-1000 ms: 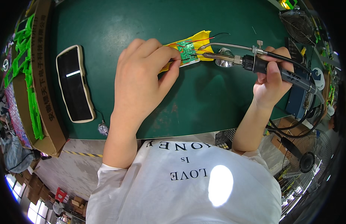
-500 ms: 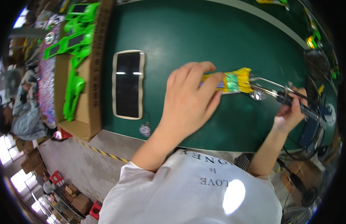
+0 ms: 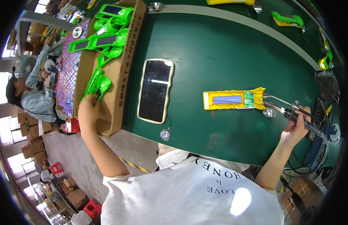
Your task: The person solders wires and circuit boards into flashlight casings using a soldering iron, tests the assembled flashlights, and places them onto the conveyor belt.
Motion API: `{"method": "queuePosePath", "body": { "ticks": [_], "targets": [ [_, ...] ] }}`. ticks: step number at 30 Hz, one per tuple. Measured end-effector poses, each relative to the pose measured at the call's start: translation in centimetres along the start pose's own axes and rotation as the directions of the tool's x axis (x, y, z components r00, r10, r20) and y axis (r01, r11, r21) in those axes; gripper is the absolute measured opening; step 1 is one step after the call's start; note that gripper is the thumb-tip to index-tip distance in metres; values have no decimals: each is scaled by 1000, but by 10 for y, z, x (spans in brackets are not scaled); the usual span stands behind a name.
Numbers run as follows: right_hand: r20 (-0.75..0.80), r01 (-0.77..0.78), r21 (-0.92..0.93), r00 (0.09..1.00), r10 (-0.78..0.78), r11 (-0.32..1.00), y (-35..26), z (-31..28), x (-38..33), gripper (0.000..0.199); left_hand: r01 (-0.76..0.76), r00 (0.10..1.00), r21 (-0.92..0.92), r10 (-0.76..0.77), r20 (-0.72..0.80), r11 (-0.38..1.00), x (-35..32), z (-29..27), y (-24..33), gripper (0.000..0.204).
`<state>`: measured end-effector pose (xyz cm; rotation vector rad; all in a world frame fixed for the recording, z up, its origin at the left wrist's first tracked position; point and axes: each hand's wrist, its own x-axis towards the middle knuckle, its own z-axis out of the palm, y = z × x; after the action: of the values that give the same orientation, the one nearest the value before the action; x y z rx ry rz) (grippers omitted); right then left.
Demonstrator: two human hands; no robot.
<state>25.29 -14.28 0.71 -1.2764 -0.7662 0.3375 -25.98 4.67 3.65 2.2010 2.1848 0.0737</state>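
My left hand (image 3: 88, 110) reaches into the cardboard box (image 3: 123, 80) at the left, its fingers closed on the lower end of a green plastic housing (image 3: 97, 84). In my right hand (image 3: 295, 131) is a soldering iron (image 3: 289, 113) with a thin bent metal feed tube beside its shaft. Its tip end points left at a yellow plastic housing (image 3: 218, 93), which lies open on the table. Inside that housing are a blue-purple battery cell (image 3: 227, 99) and a small green circuit board (image 3: 248, 99). A round shiny reflector (image 3: 269, 113) sits by its right end, with thin wires near it.
A phone in a pale case (image 3: 155, 92) lies on the green table (image 3: 189, 48), a round charm (image 3: 165, 134) near its lower corner. More green housings (image 3: 106, 39) fill the box. A blue soldering station (image 3: 314, 150) stands at the right. Another person (image 3: 33, 95) sits beyond the box.
My left hand has let go of the yellow housing and moved left into the box, onto a green housing. My right hand still holds the soldering iron. The view has shifted left.
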Motion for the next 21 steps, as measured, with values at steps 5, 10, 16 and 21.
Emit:
{"method": "queuePosePath", "body": {
  "ticks": [5,10,16,21],
  "targets": [
    [-44,-66,57,997,68,996,-3,5,1,19,-94,993,53,97,-73,994,-7,-9,0,16],
    [-3,-89,197,996,92,976,-9,4,7,20,-254,945,-264,180,-275,930,-42,-57,66,12],
    [-35,-82,344,994,100,935,-1,1,7,20,-536,838,-404,525,-148,741,-33,-29,206,12],
    [-175,-89,344,972,157,935,-4,-5,14,18,-577,641,-627,766,50,524,-13,13,282,9]
  ]
}}
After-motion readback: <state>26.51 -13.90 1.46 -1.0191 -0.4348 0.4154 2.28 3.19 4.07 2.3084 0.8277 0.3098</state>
